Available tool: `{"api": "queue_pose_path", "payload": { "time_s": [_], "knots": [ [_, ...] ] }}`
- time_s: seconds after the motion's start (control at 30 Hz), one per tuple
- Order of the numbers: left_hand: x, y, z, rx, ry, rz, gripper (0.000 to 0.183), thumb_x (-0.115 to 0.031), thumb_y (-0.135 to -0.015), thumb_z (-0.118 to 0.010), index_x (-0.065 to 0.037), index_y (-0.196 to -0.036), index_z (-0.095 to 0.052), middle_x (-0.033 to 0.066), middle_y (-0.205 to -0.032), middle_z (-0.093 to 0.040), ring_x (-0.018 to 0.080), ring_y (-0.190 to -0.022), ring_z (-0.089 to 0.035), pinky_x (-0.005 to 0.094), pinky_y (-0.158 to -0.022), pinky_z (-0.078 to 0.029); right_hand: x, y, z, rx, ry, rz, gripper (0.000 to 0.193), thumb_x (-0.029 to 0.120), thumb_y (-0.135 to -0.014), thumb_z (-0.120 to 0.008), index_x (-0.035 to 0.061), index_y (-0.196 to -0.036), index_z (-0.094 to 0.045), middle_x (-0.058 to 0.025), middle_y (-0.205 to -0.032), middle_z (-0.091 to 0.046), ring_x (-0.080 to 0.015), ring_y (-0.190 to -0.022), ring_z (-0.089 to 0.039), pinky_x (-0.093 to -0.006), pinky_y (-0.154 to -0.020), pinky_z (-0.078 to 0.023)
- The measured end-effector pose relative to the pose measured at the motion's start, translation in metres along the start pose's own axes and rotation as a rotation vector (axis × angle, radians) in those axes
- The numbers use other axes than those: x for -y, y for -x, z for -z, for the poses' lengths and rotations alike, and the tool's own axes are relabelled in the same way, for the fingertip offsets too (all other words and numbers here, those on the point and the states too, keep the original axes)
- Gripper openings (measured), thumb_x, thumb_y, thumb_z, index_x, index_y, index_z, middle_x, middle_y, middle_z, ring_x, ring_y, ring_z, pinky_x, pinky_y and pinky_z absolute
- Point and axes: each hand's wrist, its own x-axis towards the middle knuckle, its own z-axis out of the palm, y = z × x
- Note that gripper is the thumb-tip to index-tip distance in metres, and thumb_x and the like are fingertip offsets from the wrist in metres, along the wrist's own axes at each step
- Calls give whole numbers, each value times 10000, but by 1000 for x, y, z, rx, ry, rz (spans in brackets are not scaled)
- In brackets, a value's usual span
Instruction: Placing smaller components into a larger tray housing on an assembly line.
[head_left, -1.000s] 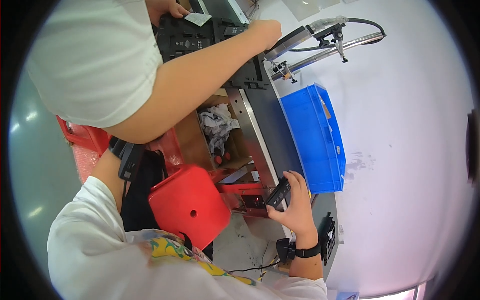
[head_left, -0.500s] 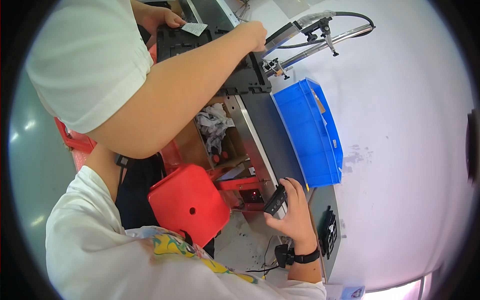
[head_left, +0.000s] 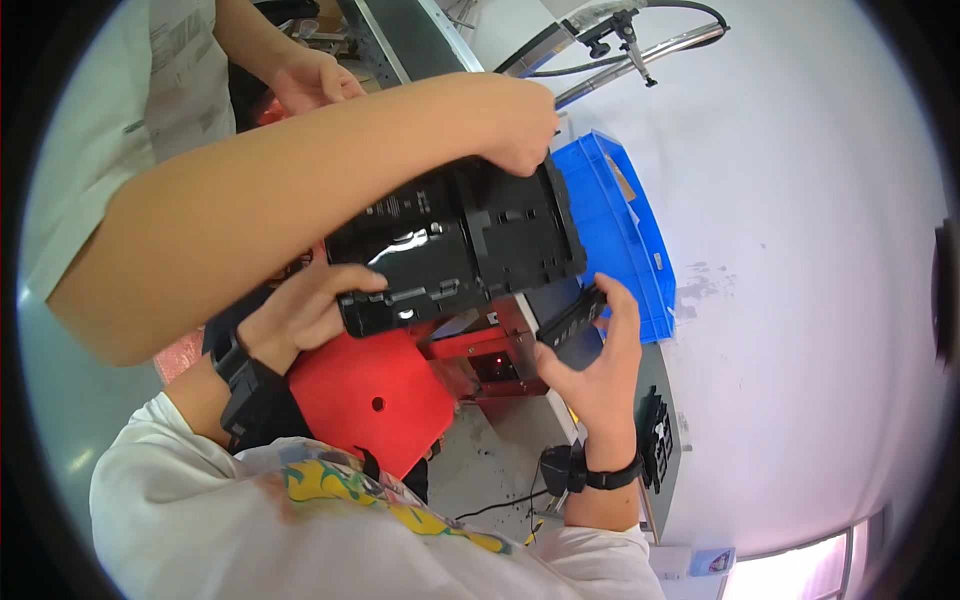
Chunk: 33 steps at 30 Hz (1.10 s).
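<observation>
My left hand (head_left: 305, 308) is closed on the near left corner of a black plastic tray (head_left: 430, 265), thumb on top. The tray is tilted, with glossy recesses and raised ribs on its upper side. A co-worker's closed hand (head_left: 525, 125) is at its far edge, that forearm crossing over the tray and hiding part of it. In my right hand (head_left: 605, 365) is a narrow black bar-shaped part (head_left: 572, 318), pinched between thumb and fingers, close to the tray's right corner.
A blue plastic bin (head_left: 625, 235) stands on the bench against the wall. Below the tray is a red stool (head_left: 365, 400). The co-worker's other hand (head_left: 315, 80) is at upper left. A metal arm with clamps (head_left: 635, 65) reaches over the bench. Black parts (head_left: 655, 440) lie at right.
The black tray has come nearer to me, and my left hand has come up onto its corner. My right hand has risen slightly with the bar-shaped part. The co-worker's forearm has shifted nearer.
</observation>
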Motion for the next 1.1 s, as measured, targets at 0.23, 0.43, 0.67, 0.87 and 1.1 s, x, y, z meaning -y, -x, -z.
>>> {"api": "queue_pose_path", "payload": {
  "time_s": [0.23, 0.43, 0.67, 0.87, 1.1],
  "knots": [
    [35, 12, 25, 117, -633, -69, 471, 95, -789, -542, 26, -1248, -462, 148, -1199, -565, 254, -1090, -584, 392, -954, -486, 5, -19, -20, 13, 143, -116, 744, 217, -591, -752, -34, -1220, -445, -214, -1145, -514, -361, -1062, -516, -412, -908, -432],
    [47, 15, 37, 52, -618, 24, 465, 100, -796, -528, 27, -1251, -461, 154, -1203, -562, 259, -1104, -575, 392, -954, -485, -8, -4, -23, 203, 164, -259, 780, 280, -604, -752, -49, -1241, -444, -217, -1114, -545, -366, -1002, -561, -411, -862, -461],
    [44, 17, 46, -18, -632, 54, 450, 85, -807, -514, 29, -1250, -460, 157, -1206, -563, 263, -1091, -584, 384, -944, -490, -21, -3, -12, 34, -13, -431, 790, 280, -631, -780, -54, -1261, -441, -237, -1227, -512, -346, -1146, -511, -389, -976, -397],
    [44, 16, 47, -27, -601, 99, 474, 88, -803, -511, 30, -1269, -446, 161, -1225, -552, 266, -1103, -578, 390, -950, -487, -29, -4, -18, 31, -48, -457, 797, 289, -635, -774, -61, -1267, -435, -241, -1238, -504, -341, -1162, -499, -390, -988, -387],
    [47, 20, 46, 5, -600, 114, 500, 104, -789, -517, 36, -1279, -441, 170, -1236, -543, 272, -1135, -557, 406, -987, -453, -22, -16, -26, 37, 10, -397, 800, 295, -637, -767, -65, -1270, -435, -242, -1237, -504, -344, -1158, -498, -393, -975, -398]
  ]
}}
